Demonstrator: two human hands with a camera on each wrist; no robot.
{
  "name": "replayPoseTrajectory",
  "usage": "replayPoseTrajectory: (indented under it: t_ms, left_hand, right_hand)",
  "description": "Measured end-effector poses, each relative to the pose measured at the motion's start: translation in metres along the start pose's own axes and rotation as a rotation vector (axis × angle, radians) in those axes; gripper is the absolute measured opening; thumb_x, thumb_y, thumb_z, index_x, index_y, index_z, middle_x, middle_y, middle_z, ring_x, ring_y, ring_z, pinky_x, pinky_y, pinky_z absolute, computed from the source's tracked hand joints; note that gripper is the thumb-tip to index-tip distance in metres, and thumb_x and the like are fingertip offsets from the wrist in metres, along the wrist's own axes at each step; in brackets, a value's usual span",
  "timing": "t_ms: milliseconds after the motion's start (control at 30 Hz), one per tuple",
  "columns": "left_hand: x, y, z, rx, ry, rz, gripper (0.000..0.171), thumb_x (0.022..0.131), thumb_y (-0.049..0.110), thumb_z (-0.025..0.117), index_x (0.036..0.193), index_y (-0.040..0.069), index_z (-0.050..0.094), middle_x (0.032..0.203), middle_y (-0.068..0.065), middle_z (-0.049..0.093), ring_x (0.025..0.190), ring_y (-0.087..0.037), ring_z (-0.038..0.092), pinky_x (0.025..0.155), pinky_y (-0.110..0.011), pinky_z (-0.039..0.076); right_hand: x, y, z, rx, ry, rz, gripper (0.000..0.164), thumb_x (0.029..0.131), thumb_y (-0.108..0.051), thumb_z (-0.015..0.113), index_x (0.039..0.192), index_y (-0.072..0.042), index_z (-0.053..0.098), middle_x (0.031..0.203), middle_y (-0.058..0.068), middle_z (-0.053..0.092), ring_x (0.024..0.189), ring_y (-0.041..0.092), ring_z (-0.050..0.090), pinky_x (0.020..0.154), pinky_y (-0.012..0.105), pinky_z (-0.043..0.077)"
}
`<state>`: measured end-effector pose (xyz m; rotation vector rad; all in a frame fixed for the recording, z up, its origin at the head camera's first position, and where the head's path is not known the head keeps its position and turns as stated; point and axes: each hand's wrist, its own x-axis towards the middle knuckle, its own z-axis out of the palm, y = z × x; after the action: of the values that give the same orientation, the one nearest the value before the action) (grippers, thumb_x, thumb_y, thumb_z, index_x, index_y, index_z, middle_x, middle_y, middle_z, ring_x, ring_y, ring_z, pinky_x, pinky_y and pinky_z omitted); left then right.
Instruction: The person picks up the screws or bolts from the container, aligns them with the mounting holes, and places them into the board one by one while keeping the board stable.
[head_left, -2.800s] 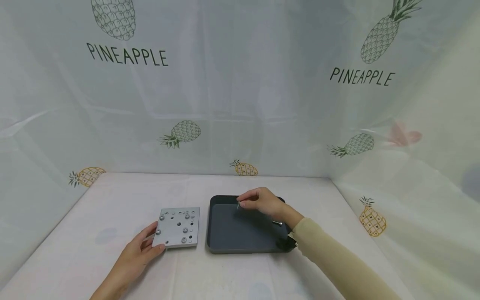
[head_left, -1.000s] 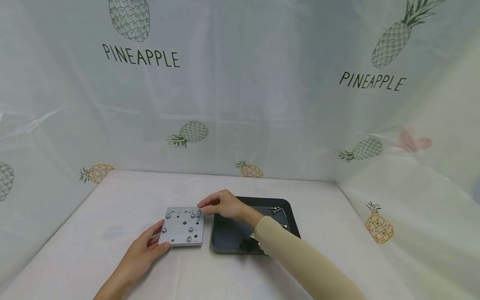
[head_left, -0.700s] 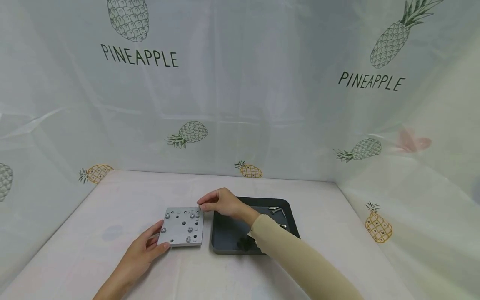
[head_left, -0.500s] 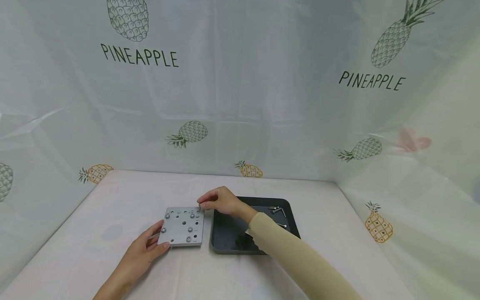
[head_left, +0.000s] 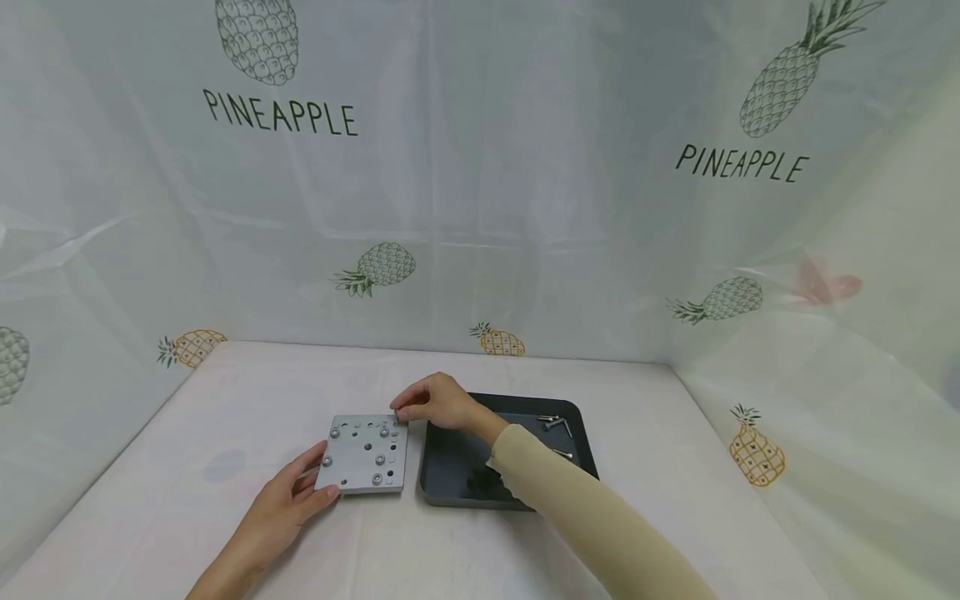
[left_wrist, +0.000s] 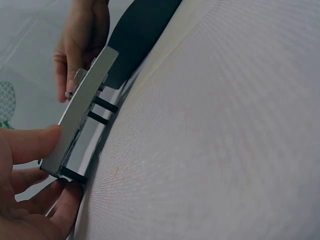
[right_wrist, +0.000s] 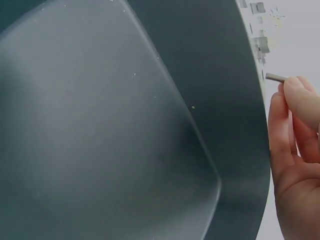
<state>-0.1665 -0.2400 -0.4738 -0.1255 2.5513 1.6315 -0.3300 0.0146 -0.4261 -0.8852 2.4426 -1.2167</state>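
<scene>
My left hand (head_left: 288, 500) grips a square silver metal plate (head_left: 348, 458) at its left edge and near-left corner. The plate has several holes, and socket-head screws stand in it. Dark screw shanks (left_wrist: 106, 104) stick out below it in the left wrist view. At the far right corner of the plate, my right hand (head_left: 442, 404) pinches a small metal pin (right_wrist: 275, 77) between thumb and fingertips. The pin's bare end shows in the right wrist view; its other end is hidden in the fingers.
A dark grey tray (head_left: 450, 502) lies right of the plate, under the right forearm. Several loose screws (head_left: 555, 422) lie in its far right part. Behind the white-covered table (head_left: 360, 550) hangs a pineapple-print curtain (head_left: 480, 167).
My right hand has moved left with the pin, from over the tray to the plate's far right corner, then shifted slightly there. My left hand keeps its grip on the plate.
</scene>
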Motion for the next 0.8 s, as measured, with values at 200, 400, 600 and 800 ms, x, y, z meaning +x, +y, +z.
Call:
replayPoseTrajectory:
  t_ms: [200,400,600,800]
  left_hand:
    - [0.0016,-0.0016,0.0004,0.005,-0.002,-0.007,0.082,0.102,0.025,0.074,0.169,0.010,0.028,0.169,-0.022,0.035,0.147,-0.038,0.049,0.118,-0.041,0.046]
    - [0.0011,-0.0012,-0.0001,0.002,-0.001,-0.001,0.082,0.102,0.025,0.074,0.169,0.011,0.029,0.168,-0.021,0.037,0.146,-0.036,0.050,0.115,-0.033,0.050]
    - [-0.0003,-0.0007,0.0001,-0.009,-0.001,-0.001,0.081,0.102,0.023,0.074,0.168,0.010,0.029,0.168,-0.022,0.037,0.146,-0.037,0.050,0.102,-0.009,0.048]
    - [-0.0001,-0.0004,-0.0002,-0.022,-0.004,0.008,0.082,0.102,0.023,0.075,0.168,0.008,0.029,0.167,-0.022,0.038,0.146,-0.037,0.051,0.095,-0.002,0.044]
  right_hand:
    - [0.0023,0.0008,0.0034,-0.049,0.002,-0.011,0.012,0.097,-0.016,0.080,0.108,-0.018,0.085,0.106,-0.011,0.079,0.095,0.000,0.068,0.085,0.020,0.057]
    - [0.0026,0.0001,0.0027,-0.053,-0.008,-0.013,0.013,0.097,-0.015,0.080,0.108,-0.017,0.085,0.106,-0.011,0.080,0.094,-0.001,0.068,0.084,0.018,0.058]
    - [0.0043,-0.0002,0.0015,-0.037,-0.028,-0.008,0.012,0.095,-0.014,0.081,0.107,-0.016,0.085,0.103,-0.010,0.080,0.091,0.000,0.069,0.083,0.019,0.059]
    - [0.0065,0.0016,0.0022,-0.043,-0.038,-0.001,0.012,0.094,-0.013,0.082,0.105,-0.016,0.086,0.100,-0.010,0.080,0.089,0.000,0.070,0.083,0.018,0.059]
